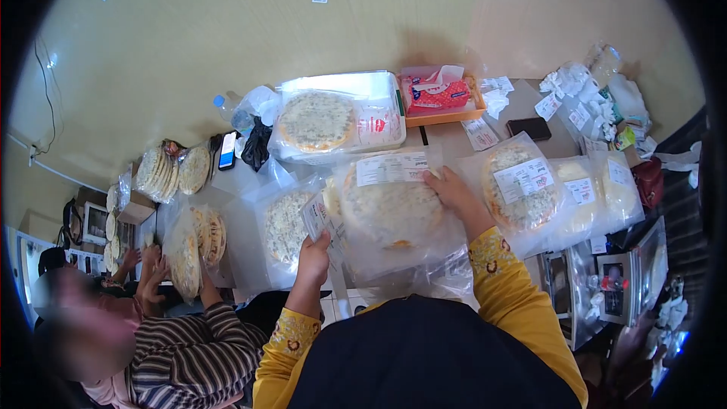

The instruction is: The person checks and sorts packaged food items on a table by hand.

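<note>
My right hand (453, 191) is closed on the upper right part of a clear bag holding a round, cheese-topped pizza (394, 208), with its fingers at the white label (390, 169). Lower and to the left, my left hand (313, 257) has its thumb and fingers pressed round the edge of a labelled plastic bag (318, 216). Left of that lies another bagged pizza (286, 229). On the right, a bagged pizza with a white label (522, 182) lies beside more labelled bags (581, 193).
A white tray (401, 136) bears a bagged pizza. Behind are an orange tissue box (447, 117), a dark phone (528, 129) and crumpled plastic (579, 83). At left, a person in striped sleeves (193, 348) handles bagged pizzas (184, 254), near a lit phone (227, 151) and bottle (221, 106).
</note>
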Available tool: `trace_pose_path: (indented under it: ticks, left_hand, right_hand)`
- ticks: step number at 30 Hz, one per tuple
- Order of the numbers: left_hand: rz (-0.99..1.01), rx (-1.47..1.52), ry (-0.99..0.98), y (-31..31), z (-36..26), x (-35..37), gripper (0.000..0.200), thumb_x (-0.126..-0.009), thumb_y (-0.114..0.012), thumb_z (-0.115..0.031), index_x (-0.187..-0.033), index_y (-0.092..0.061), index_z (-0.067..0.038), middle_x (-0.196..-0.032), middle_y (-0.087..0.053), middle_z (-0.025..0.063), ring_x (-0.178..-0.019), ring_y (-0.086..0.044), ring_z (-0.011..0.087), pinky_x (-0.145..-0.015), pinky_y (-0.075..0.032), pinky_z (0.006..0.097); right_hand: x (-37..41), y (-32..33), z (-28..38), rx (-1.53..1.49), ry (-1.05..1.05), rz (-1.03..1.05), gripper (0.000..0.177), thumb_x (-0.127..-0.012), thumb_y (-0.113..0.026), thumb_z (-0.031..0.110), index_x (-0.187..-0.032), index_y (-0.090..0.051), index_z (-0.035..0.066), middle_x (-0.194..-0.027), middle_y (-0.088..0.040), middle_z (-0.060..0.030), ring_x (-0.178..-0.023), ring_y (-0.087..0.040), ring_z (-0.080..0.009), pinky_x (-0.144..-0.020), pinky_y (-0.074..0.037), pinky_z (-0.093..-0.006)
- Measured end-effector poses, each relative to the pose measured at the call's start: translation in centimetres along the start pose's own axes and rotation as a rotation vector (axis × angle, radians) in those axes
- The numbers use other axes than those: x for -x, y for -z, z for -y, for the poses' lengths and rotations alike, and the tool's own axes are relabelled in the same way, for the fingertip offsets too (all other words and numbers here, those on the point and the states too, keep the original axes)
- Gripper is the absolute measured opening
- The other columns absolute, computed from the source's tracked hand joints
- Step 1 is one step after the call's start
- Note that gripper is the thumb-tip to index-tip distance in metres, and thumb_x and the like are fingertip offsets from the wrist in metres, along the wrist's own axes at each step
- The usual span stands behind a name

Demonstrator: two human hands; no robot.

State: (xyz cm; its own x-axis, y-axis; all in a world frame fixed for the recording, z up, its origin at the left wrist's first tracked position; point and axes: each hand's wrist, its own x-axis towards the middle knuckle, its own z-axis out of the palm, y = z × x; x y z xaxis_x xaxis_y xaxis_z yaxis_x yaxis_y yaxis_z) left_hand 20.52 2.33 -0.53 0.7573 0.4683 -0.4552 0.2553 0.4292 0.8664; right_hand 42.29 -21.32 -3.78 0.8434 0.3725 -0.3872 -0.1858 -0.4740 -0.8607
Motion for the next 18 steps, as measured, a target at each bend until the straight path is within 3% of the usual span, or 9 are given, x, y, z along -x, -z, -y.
trace_pose_path:
  ticks: [4, 6, 9, 12, 15, 16, 18]
  left_hand:
    - [-0.019, -0.142, -0.066, -1.5, -0.1, 0.6, 0.040, -0.091, -0.047, -0.017, -0.124, -0.042, 0.005, -0.118, -0.052, 0.0123, -0.105, -0.051, 0.0229, -0.091, -0.039, 0.0337]
    - [-0.025, -0.178, -0.118, -1.3, 0.5, 0.5, 0.042, -0.091, -0.047, -0.018, -0.125, -0.041, 0.005, -0.118, -0.051, 0.0115, -0.106, -0.049, 0.0218, -0.092, -0.038, 0.0323]
    - [-0.032, -0.348, -0.136, -0.2, 1.7, -0.1, 0.043, -0.091, -0.047, -0.019, -0.125, -0.040, 0.005, -0.118, -0.051, 0.0115, -0.107, -0.048, 0.0215, -0.093, -0.036, 0.0312]
    - [-0.012, -0.634, -0.271, -0.5, 2.4, 0.1, 0.043, -0.089, -0.046, -0.012, -0.127, -0.038, 0.005, -0.118, -0.051, 0.0168, -0.111, -0.048, 0.0253, -0.095, -0.034, 0.0308]
    - [-0.012, -0.719, -0.499, -0.7, 3.7, -0.2, 0.043, -0.087, -0.046, -0.007, -0.127, -0.038, 0.005, -0.118, -0.050, 0.0198, -0.112, -0.047, 0.0268, -0.096, -0.033, 0.0311]
    - [-0.009, -0.733, -0.491, -0.7, 3.9, -0.1, 0.042, -0.087, -0.046, -0.007, -0.126, -0.038, 0.005, -0.118, -0.050, 0.0197, -0.112, -0.047, 0.0264, -0.096, -0.033, 0.0312]
    - [-0.003, -0.763, -0.479, -0.5, 4.1, 0.2, 0.041, -0.086, -0.045, -0.006, -0.125, -0.039, 0.005, -0.119, -0.049, 0.0195, -0.112, -0.047, 0.0256, -0.096, -0.033, 0.0315]
  right_hand:
    - [1.2, -1.3, 1.1, -0.193, -0.004, 0.110, 0.046, -0.090, -0.045, 0.038, -0.110, -0.055, -0.003, -0.095, -0.062, -0.0178, -0.086, -0.059, -0.0244, -0.077, -0.044, -0.0333]
    - [0.8, -2.1, 0.9, -0.144, 0.089, 0.043, 0.042, -0.091, -0.044, 0.035, -0.104, -0.058, -0.003, -0.090, -0.063, -0.0162, -0.080, -0.059, -0.0228, -0.073, -0.045, -0.0328]
    - [0.1, -2.1, 1.1, -0.126, 0.092, 0.014, 0.039, -0.091, -0.044, 0.032, -0.098, -0.061, -0.002, -0.084, -0.064, -0.0149, -0.075, -0.059, -0.0214, -0.070, -0.045, -0.0326]
    - [-0.6, -1.4, 2.2, -0.092, 0.066, 0.017, 0.038, -0.090, -0.044, 0.032, -0.094, -0.062, -0.002, -0.081, -0.064, -0.0149, -0.073, -0.060, -0.0227, -0.070, -0.045, -0.0330]
    - [-1.6, -0.8, 2.4, -0.012, 0.062, 0.034, 0.040, -0.089, -0.045, 0.033, -0.089, -0.062, -0.003, -0.077, -0.063, -0.0155, -0.071, -0.060, -0.0250, -0.069, -0.045, -0.0339]
    - [-1.6, -0.7, 2.4, 0.019, 0.062, 0.041, 0.040, -0.089, -0.046, 0.034, -0.087, -0.062, -0.003, -0.076, -0.063, -0.0157, -0.071, -0.060, -0.0257, -0.069, -0.046, -0.0342]
    - [-0.3, -0.6, 2.4, 0.219, 0.136, -0.240, 0.043, -0.087, -0.049, 0.039, -0.080, -0.061, -0.002, -0.072, -0.062, -0.0154, -0.069, -0.060, -0.0261, -0.066, -0.046, -0.0348]
